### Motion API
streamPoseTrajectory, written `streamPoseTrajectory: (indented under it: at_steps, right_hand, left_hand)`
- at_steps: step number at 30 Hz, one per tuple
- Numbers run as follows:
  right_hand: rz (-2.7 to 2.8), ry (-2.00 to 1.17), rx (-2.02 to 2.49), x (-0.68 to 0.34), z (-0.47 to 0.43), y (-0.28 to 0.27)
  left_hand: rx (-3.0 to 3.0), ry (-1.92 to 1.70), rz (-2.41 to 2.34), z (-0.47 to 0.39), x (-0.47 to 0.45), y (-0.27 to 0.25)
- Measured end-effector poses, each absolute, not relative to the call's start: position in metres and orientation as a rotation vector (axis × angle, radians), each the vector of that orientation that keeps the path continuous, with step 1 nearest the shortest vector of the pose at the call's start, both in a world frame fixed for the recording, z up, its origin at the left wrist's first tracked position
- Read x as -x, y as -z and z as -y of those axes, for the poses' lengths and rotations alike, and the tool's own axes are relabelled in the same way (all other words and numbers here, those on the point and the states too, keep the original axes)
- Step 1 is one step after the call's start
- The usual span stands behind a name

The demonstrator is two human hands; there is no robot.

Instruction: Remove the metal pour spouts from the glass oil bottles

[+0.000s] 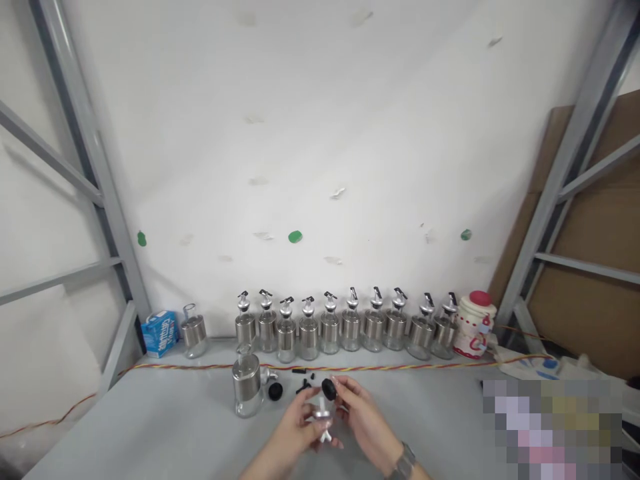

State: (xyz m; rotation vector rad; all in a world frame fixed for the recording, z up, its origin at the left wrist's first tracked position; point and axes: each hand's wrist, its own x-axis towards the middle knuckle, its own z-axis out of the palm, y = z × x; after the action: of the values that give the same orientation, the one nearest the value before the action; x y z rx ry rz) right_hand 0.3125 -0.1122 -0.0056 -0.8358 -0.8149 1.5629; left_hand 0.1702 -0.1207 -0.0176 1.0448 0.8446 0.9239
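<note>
My left hand [300, 425] grips a silver bottle pour spout [322, 415], its stem pointing up and its forked end down. Between the fingers of my right hand [360, 410] is a round black stopper [329, 389], just above the spout's stem; whether the two touch I cannot tell. Left of my hands stands an uncapped glass bottle [247, 387] with a metal band. Beside it lie another silver spout [270, 376], a second black stopper [275, 391] and small black parts [303, 385], partly behind my left hand.
A row of several bottles with spouts [330, 332] lines the wall. At the back left are a blue carton [160, 335] and an uncapped bottle [194, 337]. A white and red canister [474, 327] ends the row. A twisted wire [400, 367] crosses the table.
</note>
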Motion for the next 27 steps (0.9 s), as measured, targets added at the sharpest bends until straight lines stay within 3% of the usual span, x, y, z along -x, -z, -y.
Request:
streamPoseTrajectory:
  at_steps: [11, 20, 27]
  right_hand:
    - [1.050, -1.573, 0.852, -0.316, 0.111, 0.005]
    - [1.167, -1.559, 0.782, -0.320, 0.109, 0.003]
    - [1.272, -1.510, 0.784, -0.326, 0.101, 0.010]
  left_hand:
    - [-1.296, -0.869, -0.786, 0.122, -0.168, 0.000]
    - [-1.398, -0.911, -1.223, 0.116, -0.164, 0.018]
    - [-1.639, -0.855, -1.141, 0.122, -0.164, 0.014]
